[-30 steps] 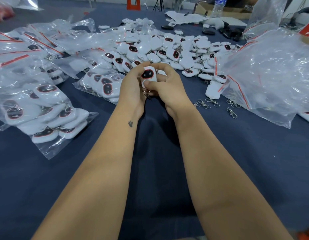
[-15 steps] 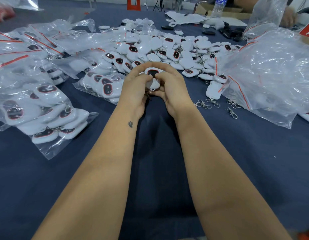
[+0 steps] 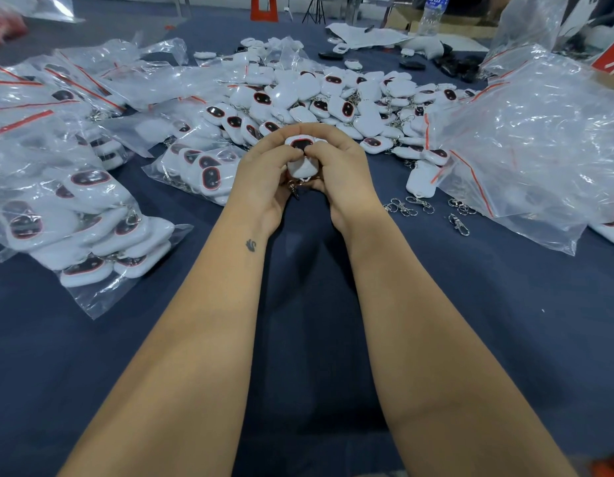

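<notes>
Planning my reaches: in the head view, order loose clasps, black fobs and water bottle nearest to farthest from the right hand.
1. Loose clasps, just right of the right hand.
2. Black fobs, beyond the white fob heap.
3. Water bottle, at the far edge.

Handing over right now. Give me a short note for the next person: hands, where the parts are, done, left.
Left hand and right hand both grip one white fob, thumbs on its dark face; a metal clasp hangs under it, attachment unclear.
Loose fob pile lies behind the hands, spare clasps on the blue cloth to the right.
Done: filled bags at left.
Left, probably: finish this fob, then the pile.
</notes>
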Tool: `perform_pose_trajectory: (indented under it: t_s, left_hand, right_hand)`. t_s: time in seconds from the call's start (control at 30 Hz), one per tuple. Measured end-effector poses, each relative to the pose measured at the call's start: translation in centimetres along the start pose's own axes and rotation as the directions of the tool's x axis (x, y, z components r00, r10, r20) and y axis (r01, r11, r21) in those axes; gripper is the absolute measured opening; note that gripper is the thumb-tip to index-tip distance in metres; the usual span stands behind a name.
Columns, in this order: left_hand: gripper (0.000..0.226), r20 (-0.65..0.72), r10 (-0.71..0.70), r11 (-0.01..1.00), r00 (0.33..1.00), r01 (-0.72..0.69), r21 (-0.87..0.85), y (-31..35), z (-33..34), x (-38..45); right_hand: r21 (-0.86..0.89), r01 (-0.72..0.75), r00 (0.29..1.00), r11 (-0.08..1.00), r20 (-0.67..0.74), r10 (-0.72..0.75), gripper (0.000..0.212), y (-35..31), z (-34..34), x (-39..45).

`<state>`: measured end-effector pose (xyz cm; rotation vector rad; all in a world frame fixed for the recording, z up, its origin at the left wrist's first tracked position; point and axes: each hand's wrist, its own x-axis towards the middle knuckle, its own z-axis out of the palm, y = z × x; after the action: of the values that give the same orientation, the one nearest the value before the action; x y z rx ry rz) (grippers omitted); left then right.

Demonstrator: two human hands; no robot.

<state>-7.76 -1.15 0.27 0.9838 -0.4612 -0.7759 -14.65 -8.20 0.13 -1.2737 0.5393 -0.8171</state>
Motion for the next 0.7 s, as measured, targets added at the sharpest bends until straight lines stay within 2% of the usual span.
perform_pose_trajectory:
  t_s: [0.2, 0.5, 0.7]
  left_hand:
    - [0.031, 0.011, 0.006, 1.000, 1.000, -0.006, 0.016, -0.13, 0.23, -0.19]
    - [0.034, -0.047, 0.014, 1.000, 0.999, -0.015, -0.001, -0.28, 0.24, -0.04]
    - [0.034, -0.053, 0.036, 0.997, 0.998, -0.033, 0.065, -0.30, 0.30, -0.21]
  right_hand:
    - [0.045, 0.011, 0.999, 0.999, -0.041, -0.009, 0.033, -0.29, 0.14, -0.20]
    - [0.055, 0.014, 1.000, 0.998, 0.015, -0.015, 0.031, -0.22, 0.37, -0.37]
    - [0.016, 0.025, 1.000, 1.000, -0.003, -0.025, 0.029, 0.03, 0.32, -0.13]
